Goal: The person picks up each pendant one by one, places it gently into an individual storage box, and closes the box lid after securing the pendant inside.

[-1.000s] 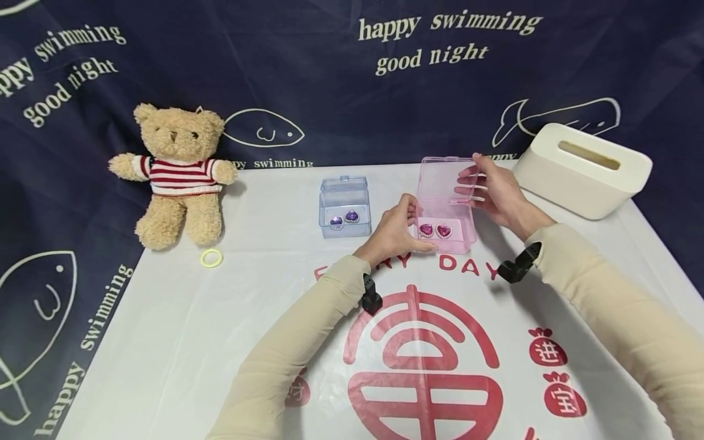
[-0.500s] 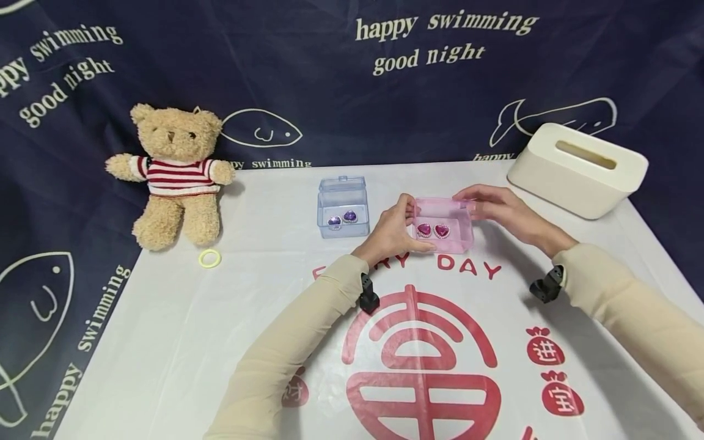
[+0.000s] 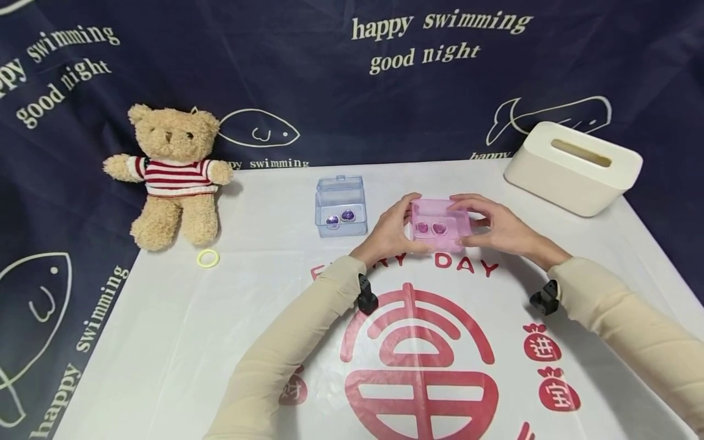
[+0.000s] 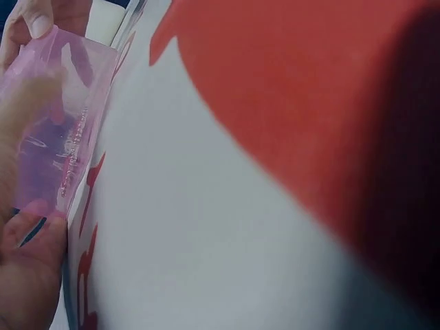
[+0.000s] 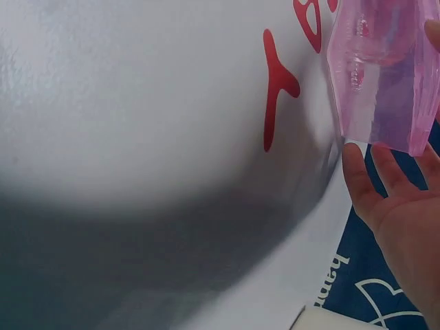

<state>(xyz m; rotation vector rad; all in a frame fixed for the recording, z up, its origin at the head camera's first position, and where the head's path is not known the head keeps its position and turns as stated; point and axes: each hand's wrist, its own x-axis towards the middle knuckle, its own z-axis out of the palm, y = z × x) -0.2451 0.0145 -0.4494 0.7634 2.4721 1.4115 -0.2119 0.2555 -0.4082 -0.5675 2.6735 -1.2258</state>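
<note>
In the head view, a translucent pink plastic box (image 3: 440, 211) rests on the table between both hands, its lid down over the top. Two pink heart-shaped gems (image 3: 438, 228) with sparkling edges show through it. My left hand (image 3: 389, 233) grips the box's left end, thumb along the front and fingers behind. The right hand (image 3: 505, 230) holds the opposite end, with fingers over the lid's back edge and the thumb low at the front corner. From the right wrist, the pink box (image 5: 392, 82) appears side-on with fingertips at its end.
A blue translucent box (image 3: 351, 228) with its lid up holds purple gems (image 3: 348, 216), left of the pink one. A cream tissue box (image 3: 566, 183) stands back right. Far left are a teddy bear (image 3: 176, 153) and a yellow ring (image 3: 208, 258). A dark printed cloth (image 3: 330, 91) hangs behind.
The pink box's raised lid has swung down over it. My right hand has come down from the lid's top edge to the box's right end; the left hand keeps its grip.
</note>
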